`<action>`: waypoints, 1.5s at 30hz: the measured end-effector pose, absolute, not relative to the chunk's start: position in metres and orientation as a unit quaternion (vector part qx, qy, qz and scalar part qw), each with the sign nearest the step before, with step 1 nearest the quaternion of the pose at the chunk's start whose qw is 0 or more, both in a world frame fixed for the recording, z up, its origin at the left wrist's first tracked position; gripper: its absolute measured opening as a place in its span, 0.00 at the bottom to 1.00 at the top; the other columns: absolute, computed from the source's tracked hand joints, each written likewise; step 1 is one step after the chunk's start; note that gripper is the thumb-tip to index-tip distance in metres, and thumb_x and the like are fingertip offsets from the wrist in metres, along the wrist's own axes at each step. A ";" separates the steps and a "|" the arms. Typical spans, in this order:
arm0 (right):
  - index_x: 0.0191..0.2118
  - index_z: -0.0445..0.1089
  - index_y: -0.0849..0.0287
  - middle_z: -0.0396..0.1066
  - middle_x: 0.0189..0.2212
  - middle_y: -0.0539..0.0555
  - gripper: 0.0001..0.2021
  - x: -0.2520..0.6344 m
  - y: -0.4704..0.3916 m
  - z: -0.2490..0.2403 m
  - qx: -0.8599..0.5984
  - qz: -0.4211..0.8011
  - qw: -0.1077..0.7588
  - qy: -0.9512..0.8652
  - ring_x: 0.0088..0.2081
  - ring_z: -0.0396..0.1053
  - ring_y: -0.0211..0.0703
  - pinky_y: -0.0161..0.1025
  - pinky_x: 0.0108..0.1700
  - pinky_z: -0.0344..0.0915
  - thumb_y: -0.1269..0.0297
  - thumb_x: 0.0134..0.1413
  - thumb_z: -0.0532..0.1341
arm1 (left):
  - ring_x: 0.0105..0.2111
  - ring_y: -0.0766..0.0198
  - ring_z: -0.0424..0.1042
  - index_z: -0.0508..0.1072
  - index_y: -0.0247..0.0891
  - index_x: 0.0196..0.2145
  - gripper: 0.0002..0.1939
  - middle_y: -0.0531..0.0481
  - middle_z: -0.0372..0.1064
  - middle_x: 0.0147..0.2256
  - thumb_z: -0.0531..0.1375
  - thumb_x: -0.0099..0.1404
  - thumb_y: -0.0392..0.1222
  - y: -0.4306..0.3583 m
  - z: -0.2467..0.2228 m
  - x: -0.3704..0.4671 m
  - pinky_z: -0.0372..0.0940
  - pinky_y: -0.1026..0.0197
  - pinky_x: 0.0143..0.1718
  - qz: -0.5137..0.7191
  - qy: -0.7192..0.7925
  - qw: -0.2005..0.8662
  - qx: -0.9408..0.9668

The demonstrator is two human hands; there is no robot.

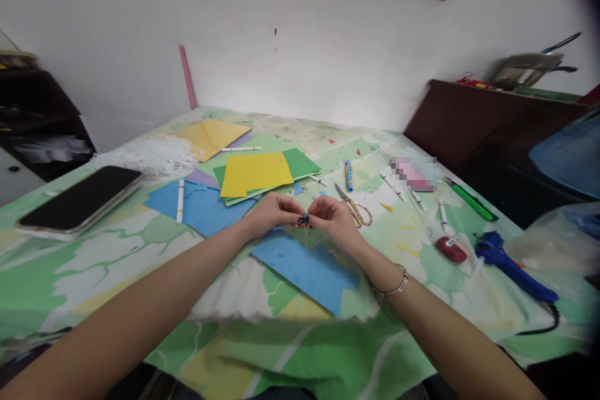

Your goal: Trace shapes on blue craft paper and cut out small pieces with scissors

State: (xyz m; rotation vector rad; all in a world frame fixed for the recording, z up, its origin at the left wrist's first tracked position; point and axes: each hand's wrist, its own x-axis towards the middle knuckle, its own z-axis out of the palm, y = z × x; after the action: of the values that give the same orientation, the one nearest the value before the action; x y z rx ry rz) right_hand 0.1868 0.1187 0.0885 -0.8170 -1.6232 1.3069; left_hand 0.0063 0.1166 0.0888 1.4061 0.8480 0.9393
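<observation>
Near the middle of the table, my left hand (276, 214) and my right hand (332, 219) meet at the fingertips. Both pinch a tiny dark blue piece (305, 219), too small to make out fully. Just below them lies a cut blue sheet (307, 267). More blue sheets (210, 209) lie left of my left hand, with a white marker (180, 201) on top. Behind the hands, a yellow sheet (257, 175) rests over green ones (300, 164). Gold-handled scissors (355, 206) lie open beside my right hand.
A phone (82, 199) and white string (159, 156) are on the left. A blue glue gun (513, 267), a red object (450, 249), a green cutter (471, 200) and several markers lie on the right. A blue roll (349, 176) stands out behind the scissors.
</observation>
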 end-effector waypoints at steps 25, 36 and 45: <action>0.25 0.66 0.60 0.70 0.20 0.48 0.04 0.186 0.112 0.103 -0.331 0.563 0.421 -0.629 0.22 0.70 0.36 0.34 0.26 0.67 0.68 0.40 0.62 | 0.21 0.70 0.67 0.78 0.32 0.27 0.08 0.48 0.73 0.24 0.67 0.50 0.39 0.117 0.090 0.005 0.57 0.69 0.22 0.373 0.370 0.620 0.582; 0.24 0.64 0.60 0.67 0.16 0.46 0.02 0.186 0.113 0.102 -0.368 0.525 0.399 -0.655 0.19 0.67 0.35 0.31 0.23 0.65 0.71 0.43 0.58 | 0.24 0.69 0.70 0.77 0.31 0.29 0.10 0.47 0.74 0.26 0.68 0.50 0.40 0.116 0.090 0.009 0.63 0.67 0.28 0.368 0.343 0.654 0.566; 0.22 0.64 0.60 0.63 0.12 0.44 0.02 0.187 0.115 0.095 -0.425 0.485 0.382 -0.662 0.13 0.61 0.32 0.28 0.14 0.55 0.71 0.40 0.58 | 0.25 0.68 0.70 0.72 0.31 0.32 0.12 0.51 0.72 0.26 0.68 0.47 0.35 0.111 0.091 0.016 0.65 0.66 0.28 0.392 0.368 0.606 0.587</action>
State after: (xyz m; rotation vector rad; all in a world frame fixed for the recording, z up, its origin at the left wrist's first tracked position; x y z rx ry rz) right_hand 0.1870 0.1153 0.0953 -1.0840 -1.6897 1.2363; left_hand 0.0159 0.1113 0.0910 1.3575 0.8502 0.9062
